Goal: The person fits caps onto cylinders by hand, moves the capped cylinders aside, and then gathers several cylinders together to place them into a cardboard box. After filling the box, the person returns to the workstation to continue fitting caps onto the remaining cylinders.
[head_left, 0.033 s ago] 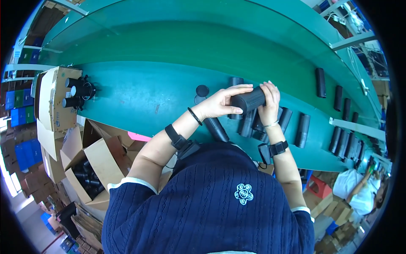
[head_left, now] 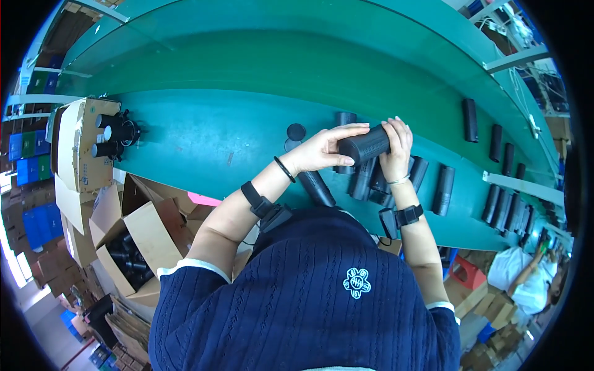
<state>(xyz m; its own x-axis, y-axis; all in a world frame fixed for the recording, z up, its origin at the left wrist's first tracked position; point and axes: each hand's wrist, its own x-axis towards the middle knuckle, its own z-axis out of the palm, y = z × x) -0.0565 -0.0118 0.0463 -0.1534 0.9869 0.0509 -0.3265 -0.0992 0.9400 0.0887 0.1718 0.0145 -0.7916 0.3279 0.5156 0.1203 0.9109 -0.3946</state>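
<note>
A black textured cylinder (head_left: 366,146) is held sideways above the green workbench (head_left: 185,136), one hand at each end. My left hand (head_left: 328,147) grips its left end, thumb below and fingers along the top. My right hand (head_left: 396,147) wraps round the right end with its fingertips over the far side. Below lie several similar black cylinders, partly hidden by the hands and the held one. Another black cylinder (head_left: 318,188) leans toward my body at the bench's near edge. A round black cap (head_left: 296,132) lies left of the hands.
One black cylinder (head_left: 443,190) lies apart on the right, with a row of others (head_left: 504,210) farther along. At the left end stand black tubes (head_left: 114,133) beside a carton (head_left: 86,145). An open carton (head_left: 139,247) of black parts sits below. A co-worker (head_left: 526,278) is at far right.
</note>
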